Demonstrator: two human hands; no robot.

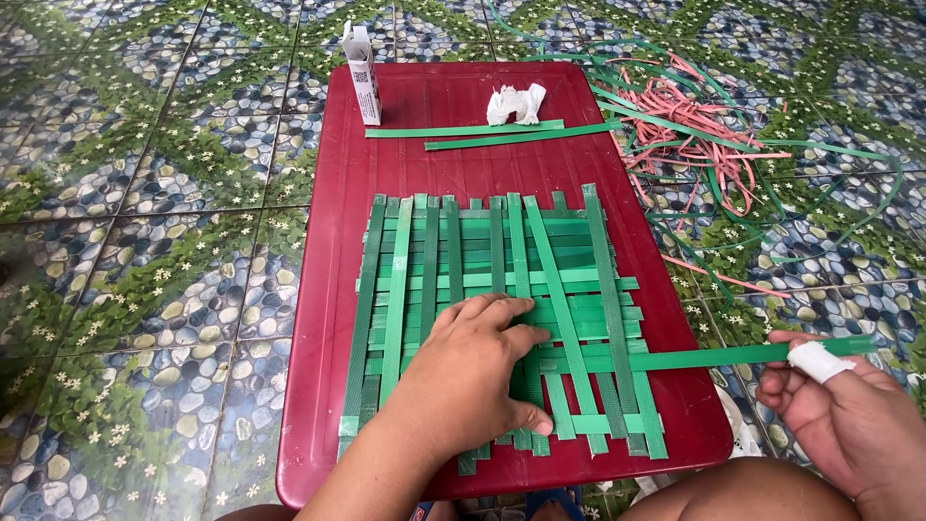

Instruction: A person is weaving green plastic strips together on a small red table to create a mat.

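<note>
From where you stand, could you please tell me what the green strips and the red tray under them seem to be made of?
The woven green strips look like plastic strapping band: flat, even in width, slightly glossy, with a fine embossed texture on some. The red tray also looks like moulded plastic, smooth and shiny, with rounded corners and faint ridges along its surface. The right hand pulls one strip sideways; the left hand presses the weave flat.

One package shows: a small, narrow white carton (363,75) standing upright at the far left corner of the red bench (318,318), its flap open, printed label on its side.
</note>
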